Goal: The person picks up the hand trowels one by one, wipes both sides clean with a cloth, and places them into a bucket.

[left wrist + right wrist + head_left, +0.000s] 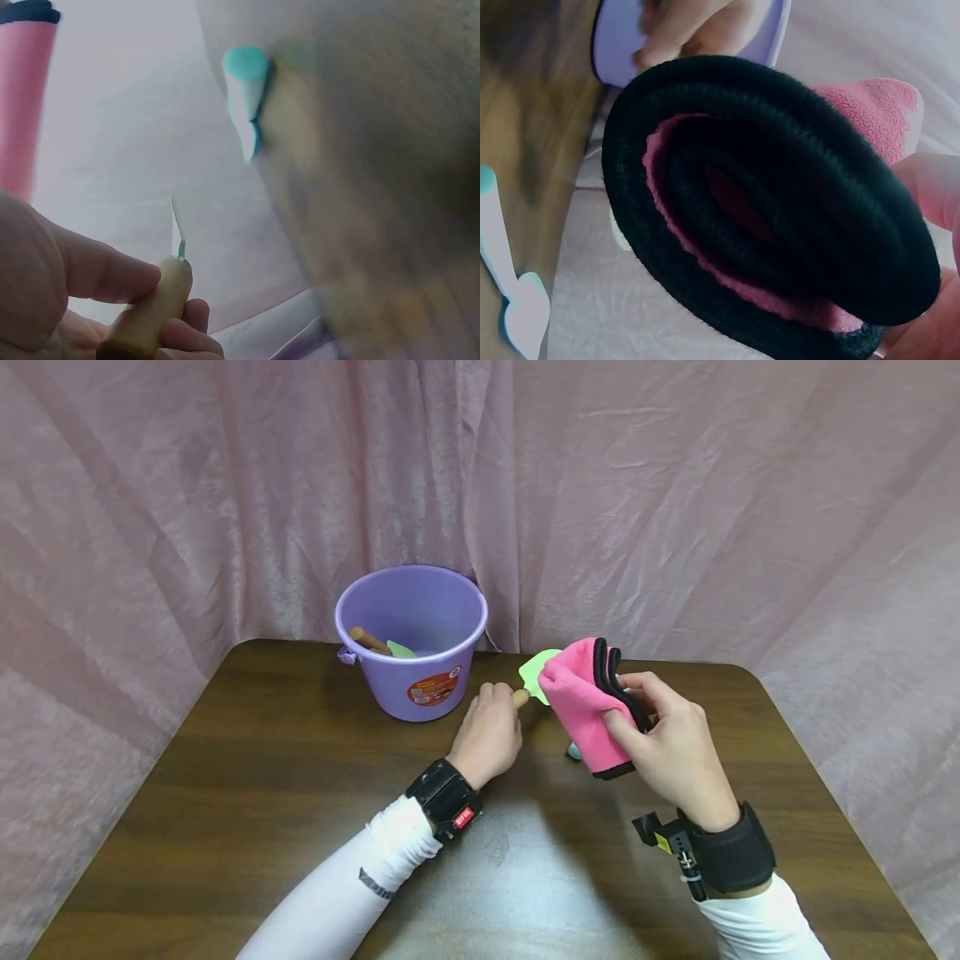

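My left hand (487,737) grips the wooden handle (156,307) of a small spade. Its light green blade (536,672) points away from the hand, beside the cloth, and appears edge-on in the left wrist view. In my right hand (684,753) is a folded pink cloth (579,703) with black edging, pinched between thumb and fingers. Behind the cloth lies a white and teal spoon-shaped tool (496,240) on the table; only its teal end shows in the head view. Just left of the left hand stands a purple bucket (397,681).
Inside the bucket are another wooden handle (371,642) and a green piece (401,650). The brown wooden table (247,793) ends at a pink curtain (645,510) hanging behind it. The bucket stands near the table's back edge.
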